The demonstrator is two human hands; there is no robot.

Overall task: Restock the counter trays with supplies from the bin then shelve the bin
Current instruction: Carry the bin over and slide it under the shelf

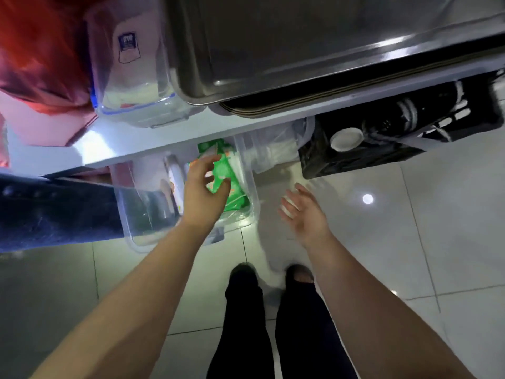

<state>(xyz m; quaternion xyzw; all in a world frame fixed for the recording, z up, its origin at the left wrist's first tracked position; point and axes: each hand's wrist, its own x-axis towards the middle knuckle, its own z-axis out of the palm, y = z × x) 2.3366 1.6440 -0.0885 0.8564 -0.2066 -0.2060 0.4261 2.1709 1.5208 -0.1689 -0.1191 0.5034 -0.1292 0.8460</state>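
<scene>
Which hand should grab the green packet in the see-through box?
Probably the left hand: it's open right over the green packet inside the clear bin. The right hand hovers open over the floor, beside the bin.

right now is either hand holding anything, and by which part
Nothing is held. The left hand reaches open-fingered over the green packet in the clear bin, not closed on it. The right hand is open and empty.

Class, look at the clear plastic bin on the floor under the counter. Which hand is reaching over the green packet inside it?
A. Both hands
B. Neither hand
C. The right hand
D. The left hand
D. The left hand is spread over the green packet in the clear plastic bin, while the right hand hangs open over the floor tiles beside the bin.
</scene>
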